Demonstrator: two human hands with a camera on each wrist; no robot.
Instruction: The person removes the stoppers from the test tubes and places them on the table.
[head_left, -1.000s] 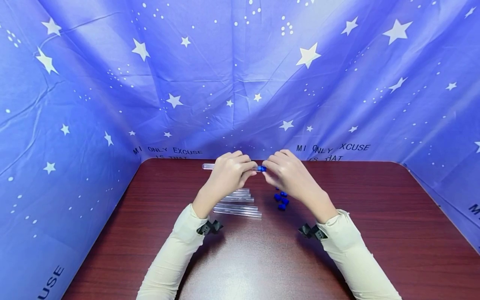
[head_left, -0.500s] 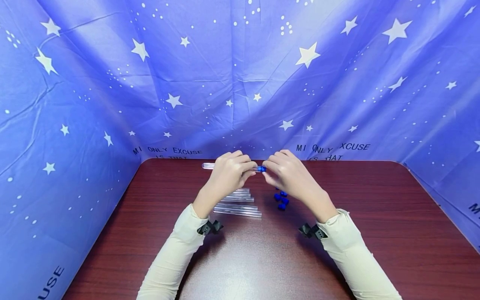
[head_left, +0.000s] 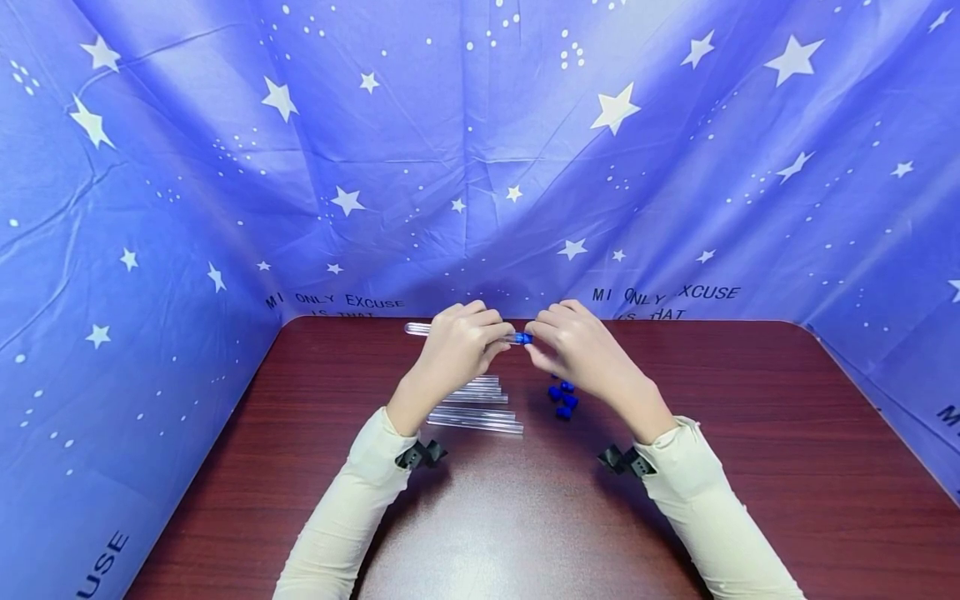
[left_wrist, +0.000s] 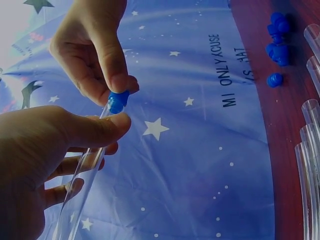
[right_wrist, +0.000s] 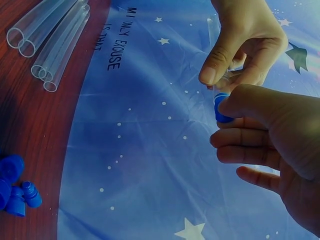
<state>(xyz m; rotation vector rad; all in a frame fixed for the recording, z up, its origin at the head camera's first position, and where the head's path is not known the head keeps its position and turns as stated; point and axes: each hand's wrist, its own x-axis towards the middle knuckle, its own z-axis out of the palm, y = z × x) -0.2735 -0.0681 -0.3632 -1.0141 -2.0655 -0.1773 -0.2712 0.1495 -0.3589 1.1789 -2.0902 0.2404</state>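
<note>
My left hand (head_left: 459, 346) holds a clear test tube (head_left: 417, 329) between thumb and fingers, above the far part of the table. The tube lies nearly level in the head view, its rounded end out to the left. At its mouth sits a blue stopper (left_wrist: 118, 101), which the thumb and index finger of my right hand (head_left: 581, 348) pinch. In the left wrist view the stopper's narrower ribbed part shows at the tube's mouth. The right wrist view has the blue stopper (right_wrist: 222, 111) under my right thumb, the other fingers loosely bent.
On the dark red wooden table (head_left: 247, 467), several clear tubes (head_left: 476, 419) lie side by side below my left hand. A small cluster of blue stoppers (head_left: 564, 402) lies to their right. A blue star-patterned cloth (head_left: 465, 167) hangs around the table's back and sides.
The tube's rounded end has tipped up slightly. Both hands keep their places, and the loose tubes and stoppers lie as before.
</note>
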